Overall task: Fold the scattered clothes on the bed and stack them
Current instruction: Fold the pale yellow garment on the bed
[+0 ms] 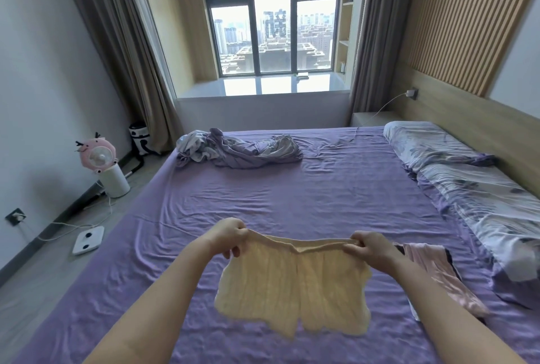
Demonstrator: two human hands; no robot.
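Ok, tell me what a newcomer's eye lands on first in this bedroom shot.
First, the pale yellow shorts held up by the waistband over the purple bed, the left hand and right hand each pinching a corner. Next, the bright window straight ahead, with city towers outside. Then the crumpled purple-grey clothes at the bed's far left.
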